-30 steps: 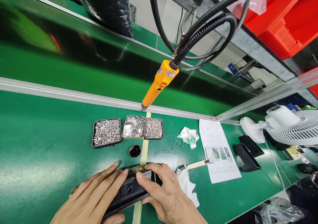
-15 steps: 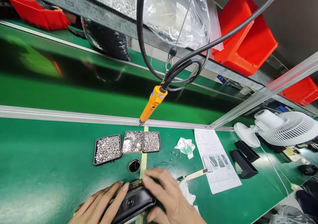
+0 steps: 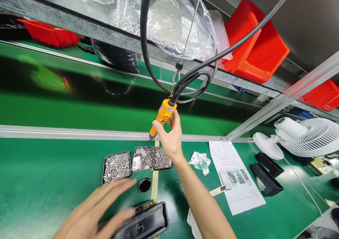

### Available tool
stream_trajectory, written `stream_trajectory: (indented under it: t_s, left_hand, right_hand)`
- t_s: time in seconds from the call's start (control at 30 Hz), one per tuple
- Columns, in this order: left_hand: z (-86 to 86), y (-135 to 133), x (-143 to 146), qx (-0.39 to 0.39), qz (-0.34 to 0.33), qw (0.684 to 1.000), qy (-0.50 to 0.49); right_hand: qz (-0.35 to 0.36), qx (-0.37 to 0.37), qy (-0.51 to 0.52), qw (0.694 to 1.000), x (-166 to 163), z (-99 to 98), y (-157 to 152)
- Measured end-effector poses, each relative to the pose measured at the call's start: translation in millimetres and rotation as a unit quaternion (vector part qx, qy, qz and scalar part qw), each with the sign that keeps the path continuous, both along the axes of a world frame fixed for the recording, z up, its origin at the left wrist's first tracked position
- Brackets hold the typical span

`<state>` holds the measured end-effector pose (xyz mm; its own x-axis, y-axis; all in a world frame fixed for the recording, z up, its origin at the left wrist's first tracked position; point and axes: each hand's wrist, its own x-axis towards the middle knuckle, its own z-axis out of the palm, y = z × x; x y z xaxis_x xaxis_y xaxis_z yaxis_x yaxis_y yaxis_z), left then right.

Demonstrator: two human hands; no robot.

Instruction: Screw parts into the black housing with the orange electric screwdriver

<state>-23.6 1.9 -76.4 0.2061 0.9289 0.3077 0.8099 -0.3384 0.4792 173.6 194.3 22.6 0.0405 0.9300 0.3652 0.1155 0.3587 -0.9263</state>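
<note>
My right hand (image 3: 171, 138) is raised to the hanging orange electric screwdriver (image 3: 163, 114). Its thumb and fingers sit on either side of the tool's lower body. My left hand (image 3: 97, 210) hovers low at the front with fingers stretched out, slightly blurred, holding nothing. It sits just left of a black plastic housing (image 3: 148, 223) that lies on the green mat near the front edge. A small black round part (image 3: 145, 184) lies just beyond the housing.
Three trays of small metal fasteners (image 3: 116, 166) (image 3: 143, 158) (image 3: 162, 158) stand in a row behind the housing. To the right lie a crumpled tissue (image 3: 200, 160), an instruction sheet (image 3: 233, 175), black brackets (image 3: 266, 177) and a white fan (image 3: 304, 136). Red bins (image 3: 254, 51) and plastic bags (image 3: 169, 23) sit overhead.
My right hand left the black housing and rose to the orange screwdriver. My left hand lifted off the housing and spread open. The view tilted upward.
</note>
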Motion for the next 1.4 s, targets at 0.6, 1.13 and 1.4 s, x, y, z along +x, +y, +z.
stream_trajectory:
  t_s: [0.6, 1.13, 1.4]
  left_hand:
    - [11.7, 140, 21, -0.123, -0.014, 0.991, -0.041]
    - [78.9, 28, 8, -0.316, 0.01, 0.911, -0.265]
    - [66.8, -13, 4, 0.072, -0.212, 0.972, 0.068]
  right_hand:
    - [0.04, -0.026, 0.014, 0.999, 40, 8.8, -37]
    - [0.089, -0.055, 0.044, 0.994, 56, 6.8, -43]
    - [0.111, -0.058, 0.035, 0.991, 51, 11.2, -49]
